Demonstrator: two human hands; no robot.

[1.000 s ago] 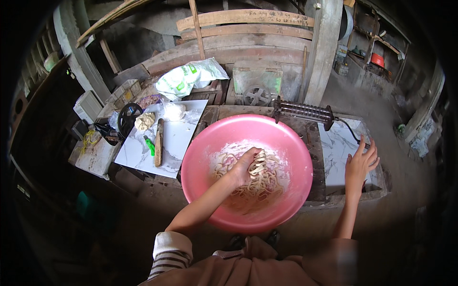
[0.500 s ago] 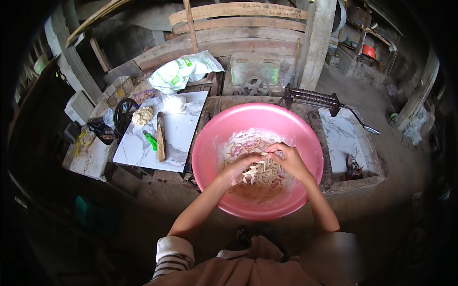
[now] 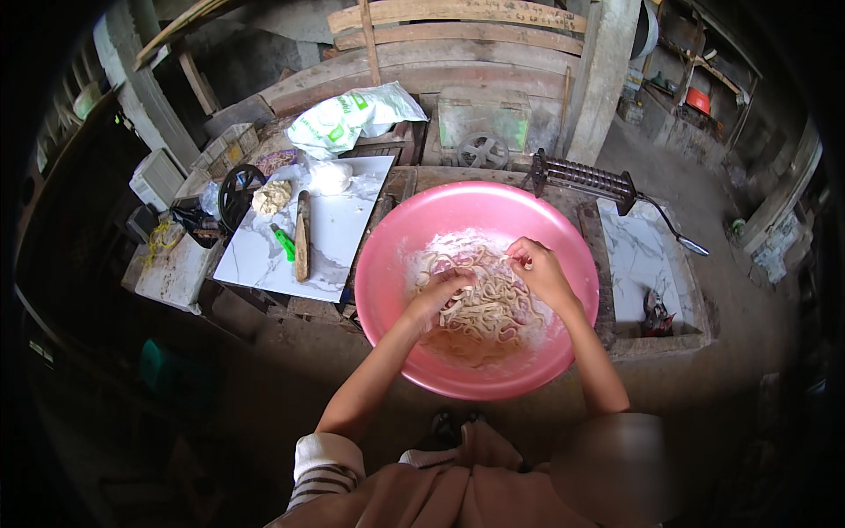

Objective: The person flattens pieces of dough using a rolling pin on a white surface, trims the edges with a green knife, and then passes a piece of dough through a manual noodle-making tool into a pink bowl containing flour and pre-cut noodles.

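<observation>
Both hands are over a wide pink plastic basin [image 3: 380,255], above curly pale dough strips [image 3: 503,310] dusted with white flour. My left hand [image 3: 438,296] is curled on the left side of the pile, with dough strips under and between its fingers. My right hand [image 3: 539,271], a little higher on the right, has thumb and fingers pinched together. What sits in that pinch is too small to make out. White flour [image 3: 462,239] coats the basin's inside behind the strips.
Left of the basin, a marbled white board [image 3: 339,251] carries a dough lump [image 3: 272,197], a wooden-looking stick [image 3: 303,242], a green cutter [image 3: 283,243] and a white plastic bag [image 3: 330,177]. A hand-cranked roller [image 3: 583,180] stands behind right; its crank [image 3: 673,231] reaches over a marbled tile [image 3: 627,264].
My hands have drawn apart from where they met over the strips; the right moved up and right, the left slightly left. The view has shifted a little.
</observation>
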